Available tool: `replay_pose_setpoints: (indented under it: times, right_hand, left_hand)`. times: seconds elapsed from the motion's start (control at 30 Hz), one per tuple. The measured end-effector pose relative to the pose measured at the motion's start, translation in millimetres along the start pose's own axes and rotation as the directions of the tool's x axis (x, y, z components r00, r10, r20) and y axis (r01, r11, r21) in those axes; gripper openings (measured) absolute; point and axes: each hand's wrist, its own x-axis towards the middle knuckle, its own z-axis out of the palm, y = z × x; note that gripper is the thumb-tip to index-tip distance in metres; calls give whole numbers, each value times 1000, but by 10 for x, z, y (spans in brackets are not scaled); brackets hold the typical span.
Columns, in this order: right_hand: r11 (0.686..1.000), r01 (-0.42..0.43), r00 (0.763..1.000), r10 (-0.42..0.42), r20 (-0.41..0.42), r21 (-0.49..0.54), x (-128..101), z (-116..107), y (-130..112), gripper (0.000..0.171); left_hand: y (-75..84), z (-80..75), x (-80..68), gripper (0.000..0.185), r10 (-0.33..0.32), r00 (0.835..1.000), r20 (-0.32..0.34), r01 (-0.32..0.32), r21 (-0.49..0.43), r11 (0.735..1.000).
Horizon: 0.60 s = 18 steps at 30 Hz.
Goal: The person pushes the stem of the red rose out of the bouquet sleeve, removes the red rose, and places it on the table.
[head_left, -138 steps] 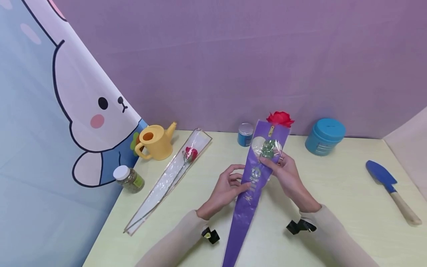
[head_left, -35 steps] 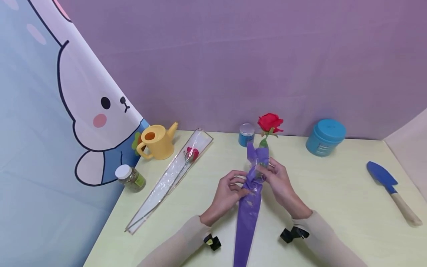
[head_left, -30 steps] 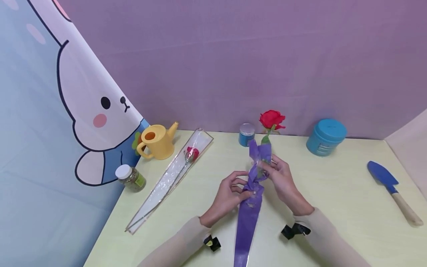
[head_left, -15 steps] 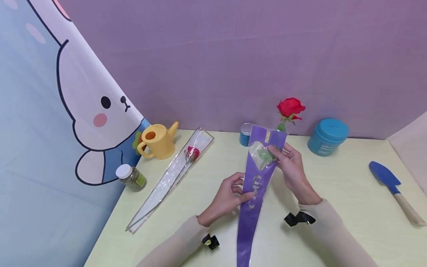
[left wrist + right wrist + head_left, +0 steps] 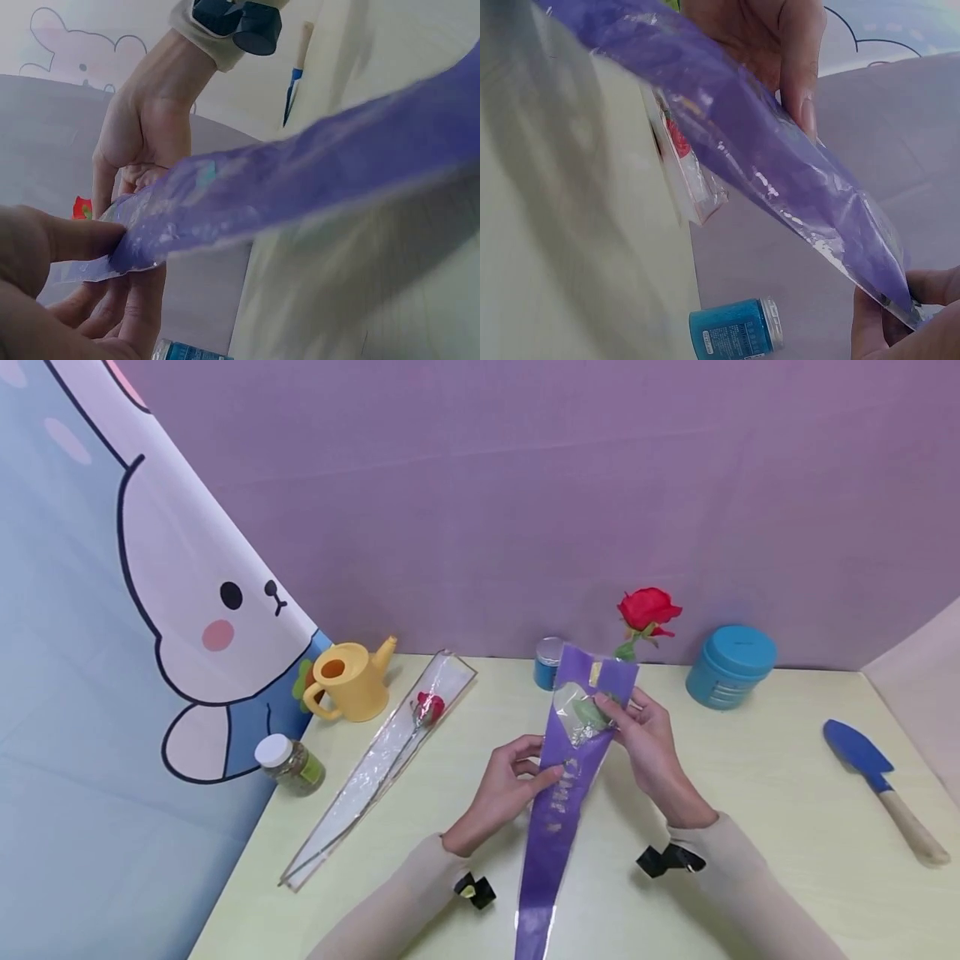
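Note:
A purple flower sleeve with a clear heart-shaped window slants across the middle of the head view, its narrow end toward me. Out of its wide top rises a red artificial rose; some green leaf shows through the window, and the lower stem is hidden. My left hand pinches the sleeve's left edge about midway, thumb in front and fingers behind. Higher up, my right hand pinches the right edge beside the window. In the left wrist view, the sleeve runs above the tabletop, casting a shadow on it.
On the left lie a second red rose in a clear sleeve, a yellow watering can and a white-lidded jar. A small blue jar and a larger blue tub stand behind. A blue trowel lies right.
The sleeve's upper part was bunched about a second ago and is spread flat now. The rose's bloom sits farther out of the top than at first. Both hands have shifted slightly along it.

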Motion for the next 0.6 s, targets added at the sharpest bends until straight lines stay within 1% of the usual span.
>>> replay_pose_setpoints:
  times: [0.17, 0.37, 0.5, 0.6]
  right_hand:
    - [999, -7, 1000, 7, 11, -34, -20, -7, 6, 63]
    - [998, -8, 1000, 9, 20, -69, -28, -21, 29, 63]
    - [994, -19, 999, 23, 33, -105, -17, -39, 45, 67]
    - [994, -7, 999, 13, 50, -111, -5, -63, 46, 68]
  left_hand:
    - [1, 15, 10, 35, 1, 1000, -3, -1, 13, 1000]
    - [4, 24, -4, 38, -10, 1000, 12, 9, 16, 1000]
    - [11, 24, -24, 36, -8, 1000, -9, 9, 24, 1000]
    - [16, 15, -30, 35, -15, 1000, -25, 16, 25, 1000]
